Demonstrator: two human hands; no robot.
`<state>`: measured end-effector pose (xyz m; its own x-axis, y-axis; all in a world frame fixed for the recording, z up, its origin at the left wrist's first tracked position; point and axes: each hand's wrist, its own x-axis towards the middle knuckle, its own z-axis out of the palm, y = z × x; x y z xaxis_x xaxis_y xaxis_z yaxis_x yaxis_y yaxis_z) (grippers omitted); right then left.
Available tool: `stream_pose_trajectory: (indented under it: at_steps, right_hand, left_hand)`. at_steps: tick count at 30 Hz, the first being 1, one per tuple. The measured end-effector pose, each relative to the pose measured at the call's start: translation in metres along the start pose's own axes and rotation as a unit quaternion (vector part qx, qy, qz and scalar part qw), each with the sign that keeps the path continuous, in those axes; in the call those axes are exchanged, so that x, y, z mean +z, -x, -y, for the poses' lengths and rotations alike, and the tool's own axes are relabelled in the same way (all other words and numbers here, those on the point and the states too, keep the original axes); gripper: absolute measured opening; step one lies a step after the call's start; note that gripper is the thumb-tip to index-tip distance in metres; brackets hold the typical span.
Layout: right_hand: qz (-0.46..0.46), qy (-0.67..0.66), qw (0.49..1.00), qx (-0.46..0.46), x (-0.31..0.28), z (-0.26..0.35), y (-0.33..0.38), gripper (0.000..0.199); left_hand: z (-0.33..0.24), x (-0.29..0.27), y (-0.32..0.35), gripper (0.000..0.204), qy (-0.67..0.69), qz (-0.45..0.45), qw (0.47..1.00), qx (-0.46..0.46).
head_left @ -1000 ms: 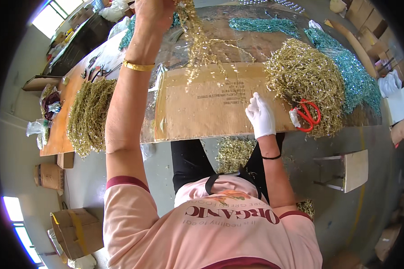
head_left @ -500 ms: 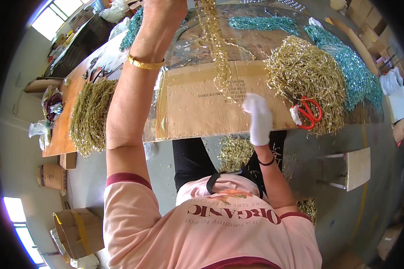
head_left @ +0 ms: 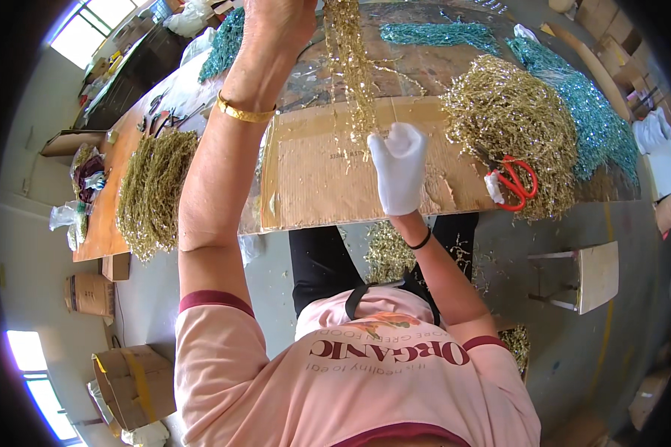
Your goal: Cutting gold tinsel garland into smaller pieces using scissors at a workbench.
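Note:
A bundle of glittery gold tinsel strands (head_left: 347,63) hangs down over a flat cardboard sheet (head_left: 313,190). My bare left hand (head_left: 282,22) is raised at the top edge with the bundle hanging from it; its fingertips are out of the picture. Beside the lower right side of the strands is my right hand (head_left: 400,167) in a white glove, its fingers curled closed. Whether a strand is caught between them is hidden. To the right lies a large gold tinsel heap (head_left: 511,123), with red-handled scissors (head_left: 518,185) at its front edge.
Teal tinsel (head_left: 585,112) lies beyond the gold heap, and another teal bundle (head_left: 436,35) at the table's back. More gold tinsel (head_left: 155,190) hangs over the left table edge, near dark tools (head_left: 160,123). A stool (head_left: 596,277) stands at right; gold scraps (head_left: 389,249) are under the table.
My gloved right hand has moved left toward the hanging strands, its fingers now curled. My left hand stays raised, shifted slightly; the strands hang a little further left.

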<state>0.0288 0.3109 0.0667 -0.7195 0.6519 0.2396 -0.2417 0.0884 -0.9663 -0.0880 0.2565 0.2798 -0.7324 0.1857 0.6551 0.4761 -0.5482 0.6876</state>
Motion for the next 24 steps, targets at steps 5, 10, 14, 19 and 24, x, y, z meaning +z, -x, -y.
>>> stream_pose_trajectory:
  at_steps: [5, 10, 14, 19, 24]
  right_hand:
    - [0.019, 0.004, 0.998, -0.053, 0.017, -0.027, 0.017, 0.036]
    - [0.029, 0.011, 1.0, -0.003, 0.024, -0.019, 0.001, 0.04]
    - [0.056, 0.111, 0.99, -0.071, 0.025, -0.024, -0.018, 0.037]
    - [0.047, 0.08, 0.996, -0.017, 0.02, -0.01, -0.018, 0.029]
    - [0.021, 0.046, 0.997, 0.061, 0.001, -0.023, -0.013, 0.022]
  left_hand:
    - [0.002, -0.012, -0.006, 0.01, -0.005, 0.018, 1.0, -0.003]
    - [0.02, -0.043, -0.019, 0.011, 0.052, -0.034, 0.997, -0.047]
    - [0.03, -0.066, -0.028, 0.011, 0.075, -0.043, 0.994, -0.065]
    - [0.026, -0.083, -0.03, 0.009, 0.033, 0.073, 0.996, -0.025]
    - [0.024, -0.068, -0.037, 0.008, -0.003, -0.054, 0.998, -0.03]
